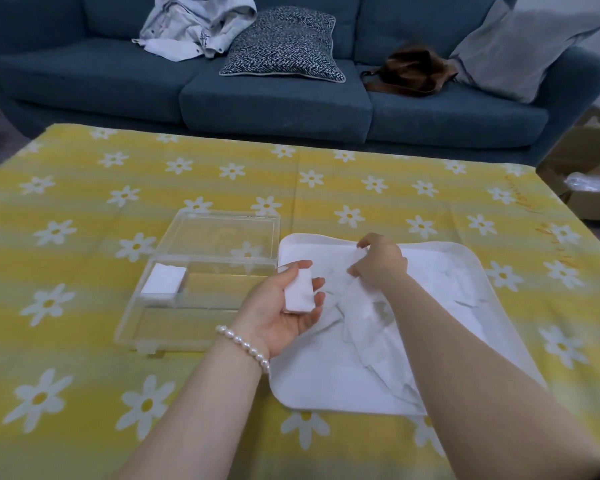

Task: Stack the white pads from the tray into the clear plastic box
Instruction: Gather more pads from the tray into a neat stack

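Note:
A white tray (pixel 326 382) lies right of centre on the table, holding a loose heap of several white pads (pixel 368 317). My right hand (pixel 380 261) rests on the heap near the tray's far side, fingers pinched on a pad there. My left hand (pixel 284 306), palm up with a pearl bracelet at the wrist, holds a small stack of white pads (pixel 299 291) over the tray's left rim. The clear plastic box (pixel 160 327) stands open to the left, its lid (pixel 222 233) folded back. A white pad stack (pixel 163 280) sits in the box's far-left corner.
A yellow tablecloth with white daisies (pixel 84 202) covers the table. Behind it is a blue sofa (pixel 274 102) with cushions, clothing and a brown bag. A cardboard box (pixel 589 168) stands past the table's right edge.

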The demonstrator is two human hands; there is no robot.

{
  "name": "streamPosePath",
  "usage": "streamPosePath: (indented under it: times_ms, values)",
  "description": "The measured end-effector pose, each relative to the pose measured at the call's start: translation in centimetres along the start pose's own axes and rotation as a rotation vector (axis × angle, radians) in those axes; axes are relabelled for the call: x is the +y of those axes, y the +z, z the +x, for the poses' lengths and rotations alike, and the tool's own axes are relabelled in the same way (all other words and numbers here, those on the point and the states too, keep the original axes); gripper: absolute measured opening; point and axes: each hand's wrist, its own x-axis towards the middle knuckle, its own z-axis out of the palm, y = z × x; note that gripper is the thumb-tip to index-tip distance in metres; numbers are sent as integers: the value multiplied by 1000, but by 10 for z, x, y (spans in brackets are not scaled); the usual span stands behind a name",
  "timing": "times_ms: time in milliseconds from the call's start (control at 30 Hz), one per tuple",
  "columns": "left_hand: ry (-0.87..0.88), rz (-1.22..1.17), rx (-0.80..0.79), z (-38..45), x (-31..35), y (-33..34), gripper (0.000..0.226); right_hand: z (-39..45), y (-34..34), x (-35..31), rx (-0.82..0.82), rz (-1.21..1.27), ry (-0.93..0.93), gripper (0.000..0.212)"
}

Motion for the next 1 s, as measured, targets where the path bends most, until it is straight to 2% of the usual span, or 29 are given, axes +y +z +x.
streamPosePath:
  times_ms: [167, 267, 367, 433, 533, 633, 733, 1000]
  values:
    - [-6, 15, -23, -2, -4, 4, 18, -14, -8, 10, 157, 181, -93, 8]
    - [-16, 21, -38, -4, -9, 8, 18, -32, -23, 17, 174, 363, -138, 6]
    - [-13, 27, -46, -6, -12, 10, 18, -59, -49, 21, 231, 713, -165, 7]
    - [-13, 29, -47, -7, -14, 11, 18, -83, -65, 24, 190, 905, -197, 7]
    - [-43, 21, -58, -8, -19, 14, 18, -118, -71, 27, -46, 1135, -231, 4]
    - [-113, 34, -127, -9, -26, 17, 22, -138, -64, 26, -152, 1139, -261, 4]
    - [-142, 85, -194, -9, -32, 18, 25, -137, -61, 25, -143, 1088, -254, 16]
    - [-90, 88, -251, -2, -37, 16, 42, -131, -60, 21, -230, 1041, -285, 17]
